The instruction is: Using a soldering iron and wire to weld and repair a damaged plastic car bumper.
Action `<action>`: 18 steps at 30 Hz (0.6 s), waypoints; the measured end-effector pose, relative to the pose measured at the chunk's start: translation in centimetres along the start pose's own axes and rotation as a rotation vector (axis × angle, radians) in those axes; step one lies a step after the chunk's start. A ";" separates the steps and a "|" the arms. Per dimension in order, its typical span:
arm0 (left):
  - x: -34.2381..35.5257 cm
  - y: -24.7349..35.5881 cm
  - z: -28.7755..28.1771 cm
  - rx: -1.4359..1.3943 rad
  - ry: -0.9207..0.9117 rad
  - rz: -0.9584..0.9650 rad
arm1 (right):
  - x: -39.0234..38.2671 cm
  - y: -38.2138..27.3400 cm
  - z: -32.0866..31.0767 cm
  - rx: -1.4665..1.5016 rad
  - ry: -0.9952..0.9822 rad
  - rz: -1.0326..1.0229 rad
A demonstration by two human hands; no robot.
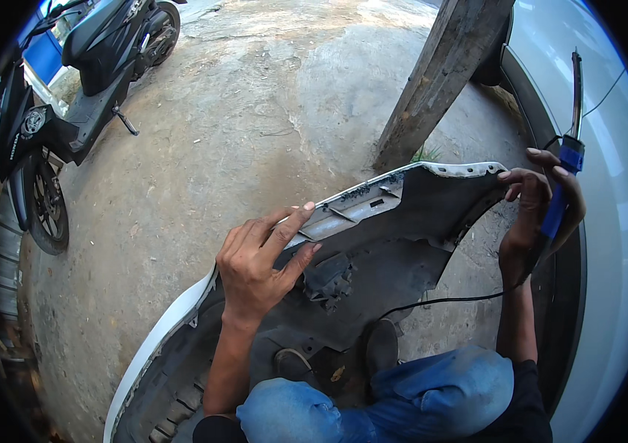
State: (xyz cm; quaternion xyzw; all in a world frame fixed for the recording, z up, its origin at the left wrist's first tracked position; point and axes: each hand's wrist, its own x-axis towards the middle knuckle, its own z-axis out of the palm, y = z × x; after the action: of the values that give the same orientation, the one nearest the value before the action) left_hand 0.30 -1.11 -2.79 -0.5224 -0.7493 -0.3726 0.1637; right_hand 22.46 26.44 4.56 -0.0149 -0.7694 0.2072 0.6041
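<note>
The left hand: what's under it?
Under the left hand is a curved panel; its pale rim shows on both sides of the hand. The part right beneath it is covered.

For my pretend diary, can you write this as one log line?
Left hand: grips edge of white bumper | Right hand: holds blue-handled tool beside bumper's corner | Metal tip: clear of bumper

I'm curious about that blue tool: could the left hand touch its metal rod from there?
Probably not without letting go: the left hand grips the edge of the curved panel, while the metal rod sticks up beyond the right hand, far to the right.
</note>
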 end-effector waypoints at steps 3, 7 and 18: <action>-0.4 0.2 0.8 0.009 0.024 0.016 | -3.3 0.5 0.0 -0.005 -0.168 0.032; -1.0 -0.2 1.6 0.038 0.063 0.060 | -8.0 -0.4 -3.3 0.117 -0.274 0.227; -1.1 -1.1 1.2 0.075 0.133 0.181 | -21.6 -1.9 -9.8 -0.158 0.277 0.973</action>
State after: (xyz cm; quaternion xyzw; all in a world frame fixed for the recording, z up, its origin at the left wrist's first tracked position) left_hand -0.05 -1.15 -4.77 -0.5556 -0.6998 -0.3618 0.2657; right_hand 37.90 21.75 -12.92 -0.4442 -0.5994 0.4015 0.5312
